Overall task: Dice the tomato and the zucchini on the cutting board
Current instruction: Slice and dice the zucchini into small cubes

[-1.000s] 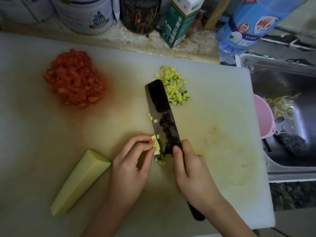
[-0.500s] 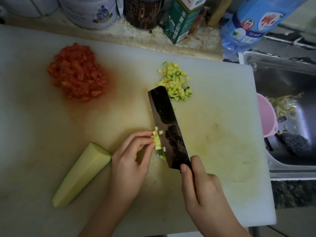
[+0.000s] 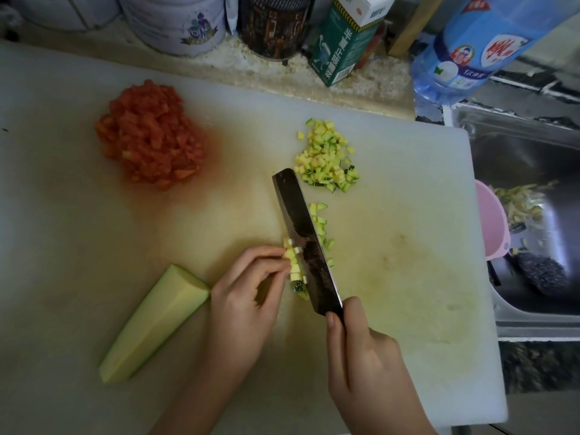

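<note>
Cutting board (image 3: 408, 262) carries everything. Right hand (image 3: 367, 356) grips the knife (image 3: 306, 243) handle, blade pointing away; left hand (image 3: 244, 296), fingers bent, pinches zucchini strips (image 3: 293, 262) against the blade. Diced tomato heap (image 3: 150, 136) far left; zucchini wedge (image 3: 153, 321) beside the left wrist; zucchini dice (image 3: 326, 158) near the blade tip.

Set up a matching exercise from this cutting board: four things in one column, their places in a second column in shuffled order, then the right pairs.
Column one:
1. diced tomato pile
2. diced zucchini pile
3. uncut zucchini wedge
4. knife

Column two:
A. gripped by the right hand
B. far left part of the cutting board
C. near left, beside the left hand holding the zucchini strips
D. far side, just right of the blade's tip

Pairs: 1-B; 2-D; 3-C; 4-A.
</note>
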`<act>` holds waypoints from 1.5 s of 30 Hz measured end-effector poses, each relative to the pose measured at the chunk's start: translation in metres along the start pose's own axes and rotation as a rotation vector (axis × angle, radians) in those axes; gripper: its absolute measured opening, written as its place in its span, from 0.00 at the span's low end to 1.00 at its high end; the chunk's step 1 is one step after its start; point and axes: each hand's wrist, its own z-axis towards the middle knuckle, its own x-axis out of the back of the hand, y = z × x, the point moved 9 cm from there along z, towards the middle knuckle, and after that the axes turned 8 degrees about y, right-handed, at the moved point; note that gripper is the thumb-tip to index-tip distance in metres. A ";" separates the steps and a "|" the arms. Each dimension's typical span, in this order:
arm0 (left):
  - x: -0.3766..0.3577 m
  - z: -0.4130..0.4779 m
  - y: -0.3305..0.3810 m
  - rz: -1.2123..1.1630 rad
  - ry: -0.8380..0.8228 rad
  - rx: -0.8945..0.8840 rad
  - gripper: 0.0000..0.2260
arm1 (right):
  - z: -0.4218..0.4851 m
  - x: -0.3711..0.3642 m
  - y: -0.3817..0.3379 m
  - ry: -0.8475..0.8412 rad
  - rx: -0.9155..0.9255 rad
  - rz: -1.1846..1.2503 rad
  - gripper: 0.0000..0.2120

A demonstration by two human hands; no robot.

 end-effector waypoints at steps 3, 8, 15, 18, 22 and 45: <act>0.001 0.001 0.000 0.002 0.002 0.001 0.08 | -0.003 -0.002 0.002 0.025 -0.036 0.025 0.09; 0.000 0.002 0.002 0.015 -0.003 -0.009 0.09 | 0.000 -0.004 0.006 0.038 -0.064 0.081 0.10; -0.001 0.002 0.004 0.063 -0.008 -0.026 0.06 | 0.003 0.002 0.003 0.046 -0.032 0.068 0.14; -0.001 0.002 0.003 0.076 -0.007 -0.020 0.05 | 0.005 0.004 0.001 0.054 -0.031 0.060 0.15; -0.001 0.003 0.004 0.085 -0.005 -0.021 0.04 | 0.005 0.005 -0.001 0.070 -0.024 0.047 0.15; 0.005 0.003 0.002 0.079 0.000 0.022 0.07 | 0.001 0.004 0.002 0.057 -0.052 0.140 0.13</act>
